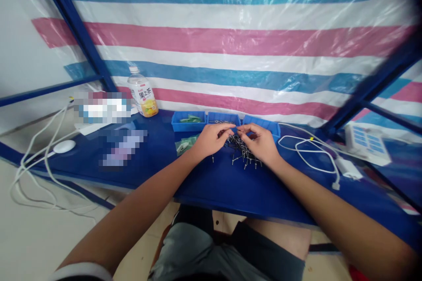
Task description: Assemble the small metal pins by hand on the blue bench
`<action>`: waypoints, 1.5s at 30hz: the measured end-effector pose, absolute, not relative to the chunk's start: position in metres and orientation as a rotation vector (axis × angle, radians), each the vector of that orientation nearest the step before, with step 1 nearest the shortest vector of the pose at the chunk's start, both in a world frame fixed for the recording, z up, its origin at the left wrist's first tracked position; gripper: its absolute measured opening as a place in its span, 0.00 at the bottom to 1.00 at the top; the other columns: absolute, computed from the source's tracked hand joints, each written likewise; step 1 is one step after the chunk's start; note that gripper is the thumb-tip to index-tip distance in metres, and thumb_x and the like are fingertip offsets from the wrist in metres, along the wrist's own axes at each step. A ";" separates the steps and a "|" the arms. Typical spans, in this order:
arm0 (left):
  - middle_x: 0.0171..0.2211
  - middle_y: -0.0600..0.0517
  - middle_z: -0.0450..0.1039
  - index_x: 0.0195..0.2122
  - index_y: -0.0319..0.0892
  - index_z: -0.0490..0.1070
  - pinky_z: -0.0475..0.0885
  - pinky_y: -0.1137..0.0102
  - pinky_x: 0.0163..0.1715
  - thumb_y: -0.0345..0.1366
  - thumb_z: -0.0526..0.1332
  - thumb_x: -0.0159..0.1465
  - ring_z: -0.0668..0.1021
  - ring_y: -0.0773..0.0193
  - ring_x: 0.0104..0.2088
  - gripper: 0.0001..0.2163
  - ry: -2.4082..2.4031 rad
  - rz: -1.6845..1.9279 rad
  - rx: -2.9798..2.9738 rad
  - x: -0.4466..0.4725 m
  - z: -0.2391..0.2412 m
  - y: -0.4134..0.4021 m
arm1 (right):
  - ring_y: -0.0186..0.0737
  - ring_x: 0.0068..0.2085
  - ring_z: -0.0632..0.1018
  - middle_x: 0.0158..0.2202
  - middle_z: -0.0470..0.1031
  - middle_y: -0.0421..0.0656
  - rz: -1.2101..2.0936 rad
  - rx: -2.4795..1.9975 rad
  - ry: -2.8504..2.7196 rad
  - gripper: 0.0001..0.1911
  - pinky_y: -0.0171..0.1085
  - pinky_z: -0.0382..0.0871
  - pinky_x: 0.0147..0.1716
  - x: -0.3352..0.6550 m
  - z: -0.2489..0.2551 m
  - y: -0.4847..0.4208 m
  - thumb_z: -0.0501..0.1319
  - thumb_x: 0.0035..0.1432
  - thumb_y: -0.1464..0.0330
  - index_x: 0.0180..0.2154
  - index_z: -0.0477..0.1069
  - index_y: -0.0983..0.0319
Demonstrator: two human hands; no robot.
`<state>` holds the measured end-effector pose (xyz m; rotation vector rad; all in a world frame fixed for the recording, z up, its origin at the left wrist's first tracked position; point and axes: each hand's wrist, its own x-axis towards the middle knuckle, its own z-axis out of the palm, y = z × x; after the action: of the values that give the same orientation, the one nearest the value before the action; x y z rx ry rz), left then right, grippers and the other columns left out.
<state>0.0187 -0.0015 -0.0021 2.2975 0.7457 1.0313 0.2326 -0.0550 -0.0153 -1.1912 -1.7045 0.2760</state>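
My left hand [214,138] and my right hand [260,140] almost meet, fingertips pinched, above a pile of thin metal blind rivets [245,151] on the blue table. Anything between the fingers is too small to make out. Behind them stand three blue bins. The left bin [172,124] holds green packets [191,119], while metal pieces like those in the pile lie in the middle bin [238,116]. My right hand partly covers the right bin [276,129], so its contents are hidden. Beside my left wrist lies a small clear plastic bag [185,144] with greenish contents.
On the blue table [211,189], a drink bottle [143,94] stands at the back left. White cables [306,149] and an adapter [349,168] lie to the right, near a white power strip [368,144]. A white round object [64,146] sits at the left edge.
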 end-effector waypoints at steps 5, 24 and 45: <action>0.49 0.48 0.84 0.57 0.46 0.80 0.80 0.63 0.49 0.38 0.59 0.72 0.86 0.57 0.46 0.15 0.742 1.010 2.295 0.018 -0.003 -0.003 | 0.43 0.38 0.81 0.40 0.81 0.46 0.229 -1.128 -1.745 0.09 0.41 0.76 0.33 0.231 -0.013 -0.057 0.66 0.66 0.61 0.41 0.81 0.58; 0.40 0.47 0.85 0.40 0.41 0.79 0.82 0.63 0.49 0.30 0.69 0.63 0.87 0.59 0.42 0.05 0.733 1.082 2.081 0.021 -0.009 0.006 | 0.44 0.40 0.82 0.41 0.82 0.45 0.506 -1.158 -1.627 0.15 0.41 0.79 0.35 0.231 -0.026 -0.050 0.67 0.64 0.57 0.48 0.77 0.58; 0.45 0.46 0.84 0.51 0.41 0.77 0.80 0.61 0.53 0.29 0.66 0.66 0.86 0.60 0.46 0.12 0.609 1.137 2.051 0.020 -0.008 0.006 | 0.41 0.39 0.80 0.38 0.80 0.43 0.671 -1.107 -1.615 0.16 0.39 0.75 0.37 0.230 -0.030 -0.046 0.69 0.61 0.61 0.47 0.71 0.58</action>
<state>0.0205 0.0061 -0.0080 2.0507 0.6085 1.1367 0.2298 -0.0463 -0.0296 -1.1074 -1.6146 0.6711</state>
